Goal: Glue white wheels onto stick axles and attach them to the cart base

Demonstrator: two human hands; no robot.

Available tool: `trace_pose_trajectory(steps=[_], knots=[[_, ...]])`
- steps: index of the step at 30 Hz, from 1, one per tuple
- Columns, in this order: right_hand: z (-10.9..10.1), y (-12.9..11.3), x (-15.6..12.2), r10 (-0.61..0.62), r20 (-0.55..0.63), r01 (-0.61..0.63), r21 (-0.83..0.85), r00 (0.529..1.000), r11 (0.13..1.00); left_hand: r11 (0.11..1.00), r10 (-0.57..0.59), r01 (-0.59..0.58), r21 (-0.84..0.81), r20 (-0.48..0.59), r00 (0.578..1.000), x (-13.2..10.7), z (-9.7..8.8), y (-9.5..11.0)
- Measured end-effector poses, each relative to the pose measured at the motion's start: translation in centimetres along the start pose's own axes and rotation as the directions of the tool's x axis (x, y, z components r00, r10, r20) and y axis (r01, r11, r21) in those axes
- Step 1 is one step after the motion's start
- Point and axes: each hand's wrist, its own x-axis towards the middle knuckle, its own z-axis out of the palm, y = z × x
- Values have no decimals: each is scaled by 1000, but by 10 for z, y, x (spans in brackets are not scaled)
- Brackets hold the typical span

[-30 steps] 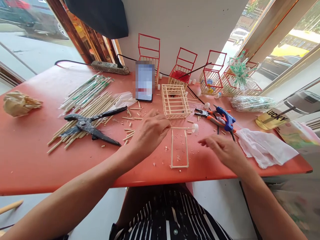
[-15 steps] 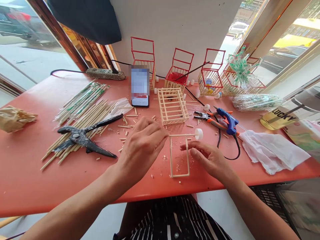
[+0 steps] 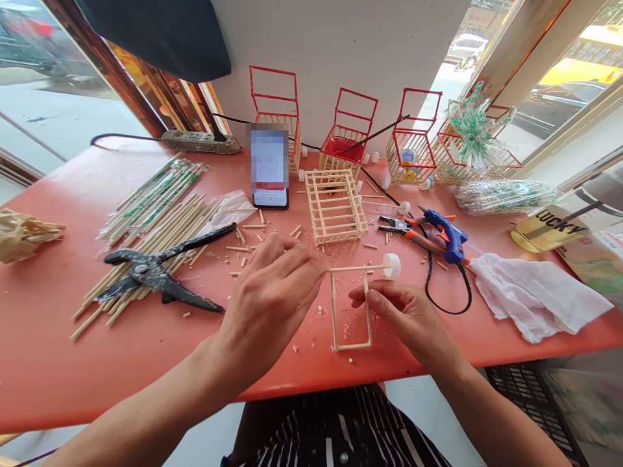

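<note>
My left hand (image 3: pixel 280 298) is closed, its fingertips pinching the left end of a thin wooden stick (image 3: pixel 355 268). A white round cap (image 3: pixel 391 265) sits on the stick's right end like a wheel. Under the stick is a small rectangular frame of wooden sticks (image 3: pixel 334 318), its top ends at or just beneath it; whether they touch I cannot tell. My right hand (image 3: pixel 409 318) pinches the frame's right side stick between thumb and fingers. Beyond the hands stands a slatted wooden stick box (image 3: pixel 337 204). The left fingertips are partly hidden behind the hand.
Cutting shears (image 3: pixel 160 272) lie on bundled sticks (image 3: pixel 141 259) at left. A phone (image 3: pixel 270 165) stands at the back, near red-edged stick carts (image 3: pixel 416 152). To the right are pliers (image 3: pixel 402 225), a blue glue gun (image 3: pixel 450 240), a white cloth (image 3: pixel 535 295) and a LUCKY cup (image 3: pixel 548 227).
My right fingers have closed onto the frame's right side, where they were looser before. The capped stick has come slightly lower and nearer to me. The whole view has shifted a little.
</note>
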Motion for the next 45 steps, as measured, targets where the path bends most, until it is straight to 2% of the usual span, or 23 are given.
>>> trace_pose_trajectory(steps=[10, 23, 33, 38, 45], knots=[[-2, 4, -2, -30, 3, 30, 38, 1000, 999, 1000, 7, -7, -5, -6, 1000, 0, -7, 6], [-3, 8, -4, -94, -9, 94, 7, 996, 996, 995, -92, 93, -36, 22, 996, 0, -6, 9], [0, 4, -7, -199, -23, 197, -64, 980, 978, 993, 20, -29, -116, -74, 997, -2, -4, 14], [2, 5, -5, -277, -19, 274, -91, 961, 957, 990, 46, -63, -125, -135, 990, -5, 1, 16], [2, 4, -6, -297, -15, 294, -96, 955, 951, 987, 52, -74, -140, -158, 986, -5, 2, 18]])
